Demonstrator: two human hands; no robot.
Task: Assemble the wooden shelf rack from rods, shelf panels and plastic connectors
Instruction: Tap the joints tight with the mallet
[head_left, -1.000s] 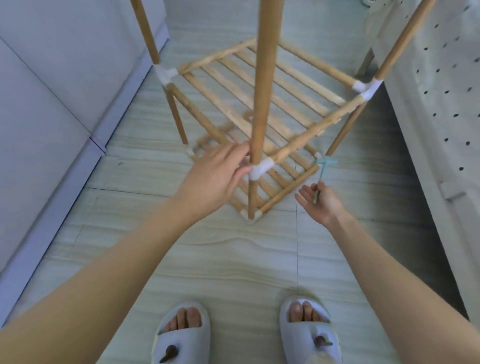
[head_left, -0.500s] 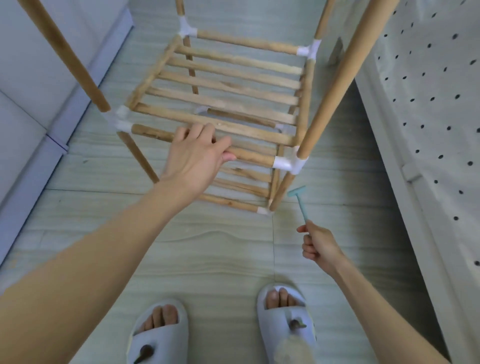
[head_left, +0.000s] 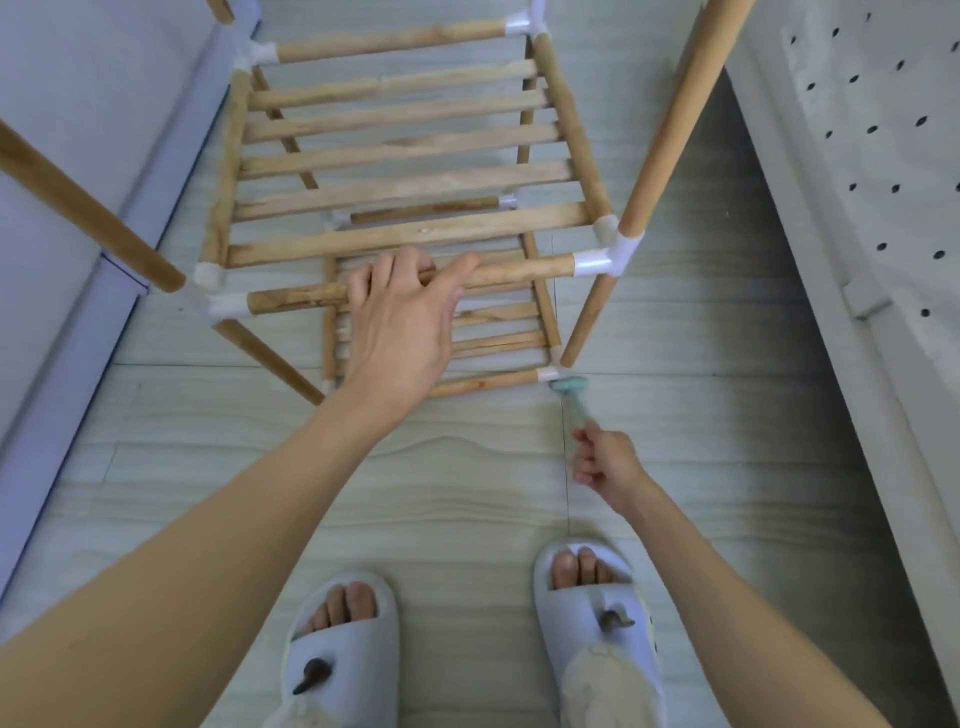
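The wooden shelf rack (head_left: 415, 156) stands on the tiled floor (head_left: 467, 483), with the left hand (head_left: 402, 322) curled over its near front rail (head_left: 519, 271). Just right of the rack's near right foot connector (head_left: 548, 373), the right hand (head_left: 605, 460) pinches what looks like a small teal mallet (head_left: 570, 389), its blurred head beside that connector.

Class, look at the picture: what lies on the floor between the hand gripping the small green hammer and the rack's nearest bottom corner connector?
In the head view, only the green hammer spans that stretch: the right hand holds its handle, its head beside the bottom corner connector.
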